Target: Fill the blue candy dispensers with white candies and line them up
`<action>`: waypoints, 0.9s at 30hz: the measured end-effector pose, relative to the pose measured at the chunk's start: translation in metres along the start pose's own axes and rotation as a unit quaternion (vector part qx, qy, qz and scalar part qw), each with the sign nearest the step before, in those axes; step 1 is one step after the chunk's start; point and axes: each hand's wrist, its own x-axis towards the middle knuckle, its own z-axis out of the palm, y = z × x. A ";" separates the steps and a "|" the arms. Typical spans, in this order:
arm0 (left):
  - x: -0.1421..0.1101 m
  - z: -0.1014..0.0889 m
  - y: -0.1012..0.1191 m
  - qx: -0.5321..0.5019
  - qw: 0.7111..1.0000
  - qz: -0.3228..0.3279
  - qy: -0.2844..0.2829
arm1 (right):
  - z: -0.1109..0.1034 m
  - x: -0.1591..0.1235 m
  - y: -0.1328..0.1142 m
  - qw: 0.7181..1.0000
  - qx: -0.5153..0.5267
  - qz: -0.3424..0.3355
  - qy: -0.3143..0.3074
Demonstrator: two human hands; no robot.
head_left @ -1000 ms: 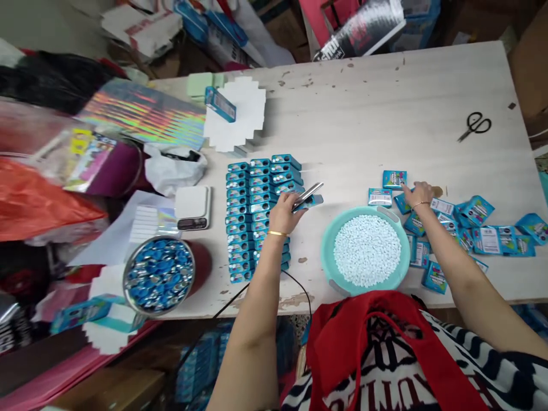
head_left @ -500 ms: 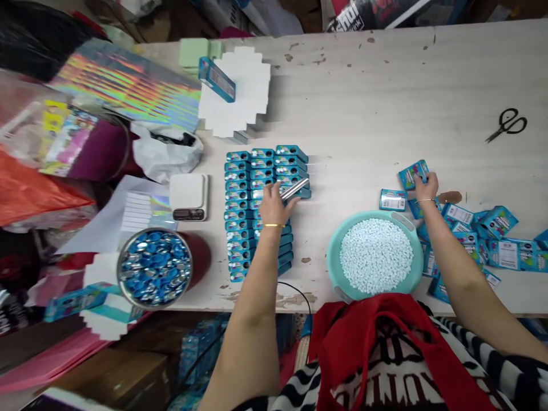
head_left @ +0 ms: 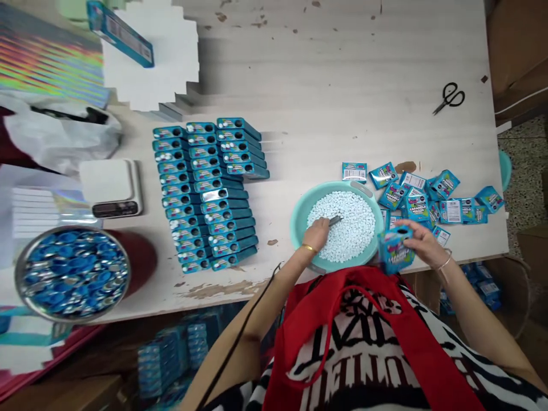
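Note:
My left hand is closed around a slim metal scoop, whose end is down in small white candies. These fill a turquoise basin at the table's front edge. Just right of the basin, my right hand grips a small blue candy box, held upright with a dark round opening in its top. More blue boxes lie loosely piled behind that hand. To the left, columns of upright blue boxes stand packed together, several with white candies showing at their openings.
A digital scale and a red pot of blue-and-silver wrapped sweets stand at left. White stacked card bears one blue box. Black scissors lie at the far right. A dark cable crosses the front edge.
My left hand has moved right with the scoop, from the box columns into the basin. My right hand has brought a blue box from the pile toward me. The view has shifted right.

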 end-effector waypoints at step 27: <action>-0.076 -0.130 0.040 -0.001 0.963 0.261 0.063 | 0.046 0.038 0.070 0.824 -0.412 -0.368 0.125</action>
